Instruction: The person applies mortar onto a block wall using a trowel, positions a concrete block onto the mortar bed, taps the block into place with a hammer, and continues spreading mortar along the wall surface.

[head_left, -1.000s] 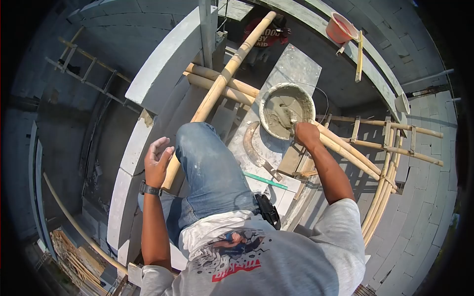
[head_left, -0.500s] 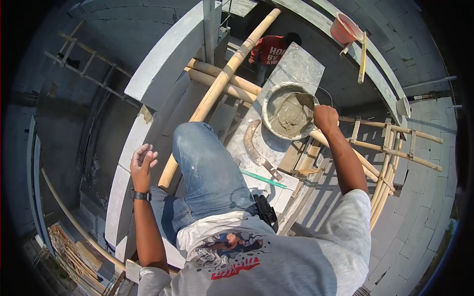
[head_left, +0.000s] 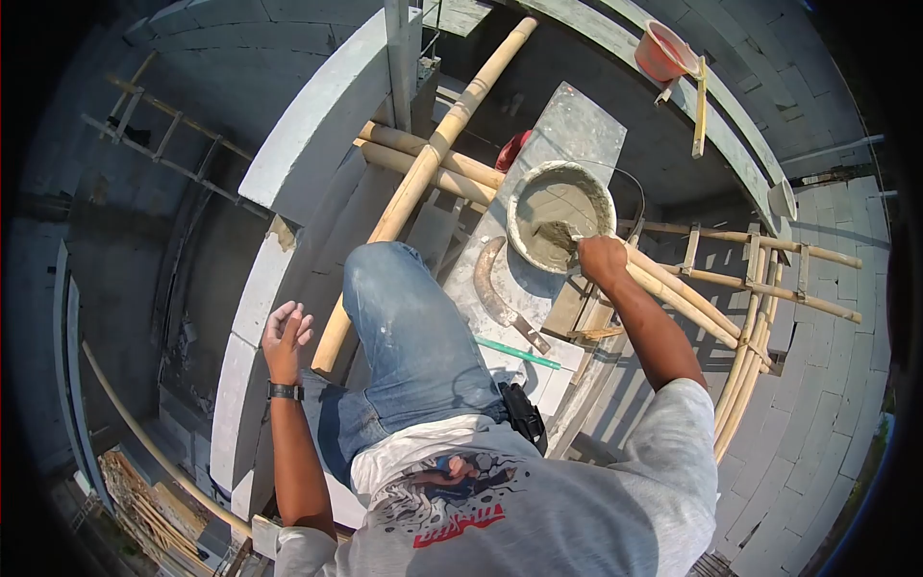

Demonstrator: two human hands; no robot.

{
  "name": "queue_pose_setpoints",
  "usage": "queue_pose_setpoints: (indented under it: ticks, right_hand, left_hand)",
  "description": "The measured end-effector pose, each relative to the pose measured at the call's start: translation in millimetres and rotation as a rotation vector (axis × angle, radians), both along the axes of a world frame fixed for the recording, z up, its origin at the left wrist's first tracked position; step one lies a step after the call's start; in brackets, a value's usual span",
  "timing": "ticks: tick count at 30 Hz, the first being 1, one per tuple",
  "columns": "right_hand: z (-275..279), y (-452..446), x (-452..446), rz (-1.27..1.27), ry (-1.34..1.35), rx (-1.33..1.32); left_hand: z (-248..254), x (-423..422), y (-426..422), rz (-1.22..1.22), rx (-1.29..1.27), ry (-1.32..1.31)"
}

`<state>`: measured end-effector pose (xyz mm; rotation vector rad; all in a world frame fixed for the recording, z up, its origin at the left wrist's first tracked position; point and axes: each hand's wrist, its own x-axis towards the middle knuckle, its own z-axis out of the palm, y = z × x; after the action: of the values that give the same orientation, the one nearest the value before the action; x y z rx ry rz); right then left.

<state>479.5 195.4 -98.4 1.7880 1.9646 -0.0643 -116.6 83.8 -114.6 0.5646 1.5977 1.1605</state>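
Note:
A round bucket (head_left: 513,213) of wet grey mortar (head_left: 562,204) stands on a grey board. At its lower right rim, my right hand (head_left: 603,262) is closed round the handle of a trowel (head_left: 555,234), whose blade lies in the mortar. My left hand (head_left: 287,338) is raised beside the pale block wall (head_left: 252,313), its fingers loosely curled and apart, holding nothing. Left of the bucket, a curved tool with a worn handle (head_left: 495,288) rests on the board, and a green strip (head_left: 517,352) lies below it.
Bamboo poles (head_left: 413,197) cross left of the board (head_left: 577,125); more bamboo (head_left: 755,356) stands at the right. A red bucket (head_left: 661,56) hangs by the upper beam. Beyond the board, part of a co-worker's red clothing (head_left: 514,150) shows. Deep drops lie beside the walls.
My right hand has moved down and left, and the trowel blade has sunk into the mortar. My left hand is slightly lower. The co-worker is now mostly hidden behind the board.

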Motion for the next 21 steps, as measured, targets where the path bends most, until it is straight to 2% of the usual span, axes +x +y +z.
queue_pose_setpoints:
  ticks: [4, 8, 9, 11, 14, 17, 18, 21]
  right_hand:
    - [33.1, 39.3, 11.3, -0.083, -0.025, 0.143]
    - [-68.7, 33.4, 12.0, 0.053, -0.032, 0.126]
    - [-57.4, 28.1, 0.4, 0.039, -0.016, 0.108]
    - [7.6, 1.5, -26.5, 0.008, 0.01, 0.042]
    - [49.2, -18.9, -36.7, -0.007, 0.019, -0.029]
    - [2.5, -8.1, -17.6, 0.06, -0.044, -0.117]
    - [-7.3, 0.4, -6.7, 0.014, -0.026, -0.048]
    - [4.4, 23.0, 8.2, -0.038, -0.071, 0.06]
  left_hand:
    - [32.8, 17.6, 24.7, -0.087, 0.138, 0.047]
    - [25.6, 28.4, 18.9, -0.094, 0.123, -0.002]
    - [27.0, 25.2, 18.3, -0.095, 0.125, 0.018]
    - [31.5, 23.4, 3.4, -0.099, 0.099, 0.053]
    - [11.4, 1.6, -5.7, -0.025, 0.03, 0.052]
    - [7.5, 8.7, 2.6, -0.097, 0.036, 0.126]
    - [15.9, 16.2, 9.3, -0.161, 0.072, 0.179]
    - [48.7, 33.2, 21.0, -0.318, 0.222, 0.329]
